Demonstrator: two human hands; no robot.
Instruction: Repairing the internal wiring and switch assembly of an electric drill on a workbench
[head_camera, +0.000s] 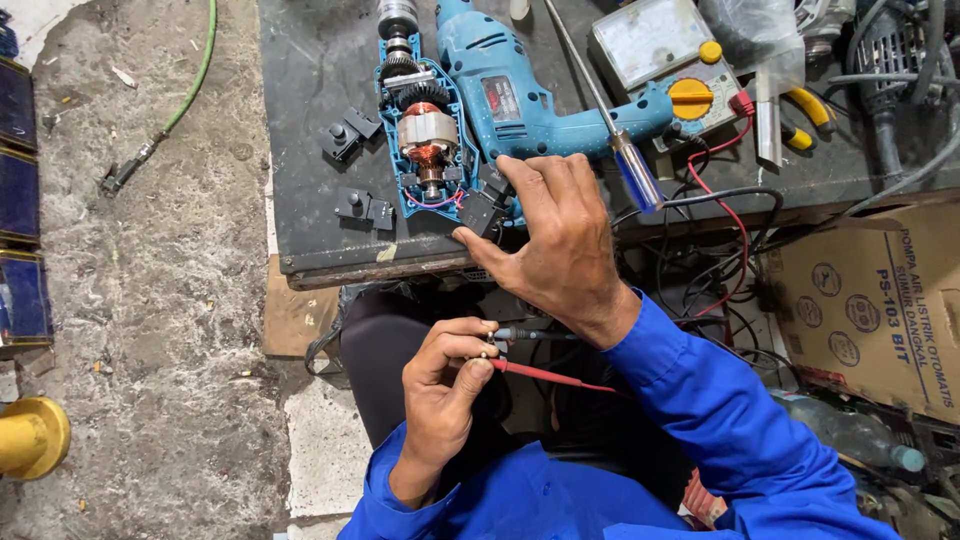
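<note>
bench (320, 240): dark worktop across the top of the view, its front edge chipped.
box (880, 300): brown cardboard carton at right, below the bench – blue lettering and round blue symbols on its side.
drill (500, 95): blue power drill lying on the bench, one half of its shell off, copper-wound motor (428, 135) and gear bare – so opening looks done, closing up not.
meter (665, 60): grey analogue tester with a yellow dial, behind the drill handle; red and black leads run down from it.
right hand (555, 235): on the drill's lower end, fingers bent and pressed together, tips on a black part by the switch.
left hand (445, 385): over the lap, thumb and forefinger pinching the tips of the probes (520, 352) – one red, one black – so the testing looks underway, judged from this.
screwdriver (610, 125): blue clear handle, laid across the drill.
loose parts (352, 132): small black pieces on the bench left of the drill, not refitted.
label (500, 98): small red-and-dark plate on the drill's side.
</note>
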